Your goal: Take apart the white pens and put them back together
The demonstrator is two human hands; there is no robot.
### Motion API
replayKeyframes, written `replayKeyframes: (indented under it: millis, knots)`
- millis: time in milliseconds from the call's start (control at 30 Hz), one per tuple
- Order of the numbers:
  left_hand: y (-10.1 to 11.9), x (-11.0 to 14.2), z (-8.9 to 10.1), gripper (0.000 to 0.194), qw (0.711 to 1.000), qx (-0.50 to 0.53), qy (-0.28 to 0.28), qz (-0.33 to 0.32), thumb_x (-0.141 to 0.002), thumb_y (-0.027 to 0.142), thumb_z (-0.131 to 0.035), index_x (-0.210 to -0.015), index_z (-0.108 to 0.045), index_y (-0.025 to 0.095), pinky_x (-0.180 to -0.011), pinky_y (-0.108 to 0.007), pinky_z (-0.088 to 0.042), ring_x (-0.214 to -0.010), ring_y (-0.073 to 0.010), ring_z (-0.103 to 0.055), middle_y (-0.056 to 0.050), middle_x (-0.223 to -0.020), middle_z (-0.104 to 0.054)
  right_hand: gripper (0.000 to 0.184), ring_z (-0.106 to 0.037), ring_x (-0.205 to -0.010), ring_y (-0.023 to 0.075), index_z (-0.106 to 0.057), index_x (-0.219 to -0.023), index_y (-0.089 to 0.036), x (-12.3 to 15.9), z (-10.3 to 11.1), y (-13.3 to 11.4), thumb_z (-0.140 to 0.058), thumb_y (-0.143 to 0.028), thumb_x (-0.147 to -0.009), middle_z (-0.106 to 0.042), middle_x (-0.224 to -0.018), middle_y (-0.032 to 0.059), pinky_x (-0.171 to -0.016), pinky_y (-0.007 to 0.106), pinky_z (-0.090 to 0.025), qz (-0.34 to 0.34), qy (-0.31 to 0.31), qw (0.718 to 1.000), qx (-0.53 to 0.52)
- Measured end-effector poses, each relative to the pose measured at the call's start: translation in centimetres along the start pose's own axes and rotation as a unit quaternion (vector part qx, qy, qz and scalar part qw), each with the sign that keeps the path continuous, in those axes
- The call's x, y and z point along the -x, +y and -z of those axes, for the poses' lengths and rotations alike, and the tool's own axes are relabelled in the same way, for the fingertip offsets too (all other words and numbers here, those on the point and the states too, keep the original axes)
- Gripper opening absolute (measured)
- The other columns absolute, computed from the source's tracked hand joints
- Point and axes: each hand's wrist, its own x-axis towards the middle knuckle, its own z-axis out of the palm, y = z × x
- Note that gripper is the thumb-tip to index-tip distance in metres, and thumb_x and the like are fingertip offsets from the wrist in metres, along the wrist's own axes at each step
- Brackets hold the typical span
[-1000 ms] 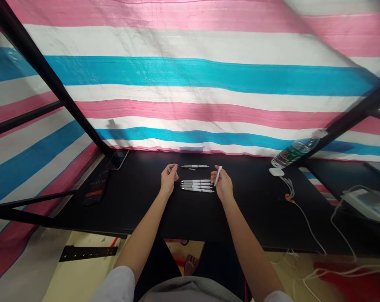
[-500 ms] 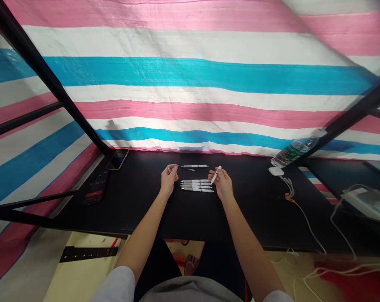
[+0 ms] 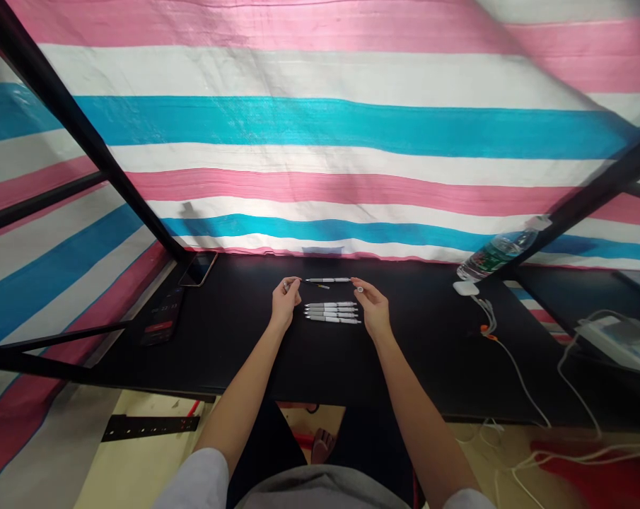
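Observation:
Several white pens lie side by side in a row on the black table, between my two hands. One more white pen lies apart just behind the row, with a thin dark refill beside it. My left hand rests left of the row, its fingers pinched on a small metal pen part. My right hand sits right of the row, fingers closed round a white pen barrel whose end points toward the camera.
A phone and a dark device lie at the table's left. A water bottle, a white charger and its cables lie at the right. Black frame bars and striped tarpaulin enclose the table.
My right hand has turned the white barrel from upright and tilted down toward the row, so now only its end shows. My left hand has stayed still.

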Motion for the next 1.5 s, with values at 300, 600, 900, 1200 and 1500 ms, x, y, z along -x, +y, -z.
replayKeyframes:
  millis: [300, 600, 900, 1200, 1500]
  knots:
    - [0.0, 0.1, -0.1, 0.036, 1.0, 0.002, -0.022, 0.002, -0.068, 0.044, -0.077, -0.083, -0.062, 0.015, -0.043, -0.021, -0.017, -0.041, -0.0031, -0.021, 0.011, -0.047, -0.027, 0.027, -0.062, -0.083, 0.0189, -0.069, -0.107, -0.02, 0.6, 0.2, 0.5, -0.056, -0.03, -0.085, -0.067, -0.089, 0.0053, -0.084, 0.036, -0.051, 0.093, 0.013, 0.97, 0.226]
    - [-0.3, 0.3, -0.3, 0.036, 0.998, -0.03, -0.054, 0.003, -0.067, 0.043, -0.078, -0.082, -0.067, 0.013, -0.043, -0.02, -0.018, -0.042, -0.0024, -0.023, 0.009, -0.05, -0.031, 0.027, -0.059, -0.088, 0.0217, -0.066, -0.109, -0.022, 1.5, -0.7, 0.2, -0.047, -0.021, -0.089, -0.064, -0.094, 0.008, -0.082, 0.036, -0.051, 0.212, -0.064, 0.904, 0.365]
    - [-0.4, 1.1, -0.4, 0.033, 0.98, -0.103, -0.165, 0.028, -0.067, 0.039, -0.078, -0.085, -0.074, 0.011, -0.043, -0.02, -0.022, -0.043, -0.0049, -0.032, 0.005, -0.049, -0.038, 0.022, -0.059, -0.084, 0.0234, -0.069, -0.105, -0.027, 2.1, -1.3, 0.1, -0.054, -0.03, -0.089, -0.07, -0.087, 0.0057, -0.078, 0.039, -0.051, 0.237, -0.14, 0.88, 0.387]
    - [-0.2, 1.0, -0.4, 0.037, 0.98, -0.087, -0.177, 0.014, -0.069, 0.039, -0.078, -0.097, -0.073, 0.014, -0.044, -0.021, -0.023, -0.044, -0.0047, -0.029, 0.007, -0.051, -0.034, 0.026, -0.058, -0.075, 0.022, -0.072, -0.098, -0.025, 2.0, -1.0, 0.5, -0.048, -0.024, -0.088, -0.069, -0.079, 0.0056, -0.071, 0.036, -0.05, 0.245, -0.149, 0.865, 0.41]
    - [-0.4, 0.5, -0.5, 0.034, 0.995, -0.009, -0.097, 0.011, -0.066, 0.042, -0.08, -0.08, -0.068, 0.013, -0.043, -0.02, -0.019, -0.04, -0.0026, -0.025, 0.009, -0.045, -0.033, 0.031, -0.058, -0.074, 0.0213, -0.072, -0.106, -0.026, 2.1, -1.1, 0.6, -0.049, -0.021, -0.086, -0.069, -0.077, 0.0048, -0.071, 0.035, -0.052, 0.237, -0.167, 0.868, 0.404]
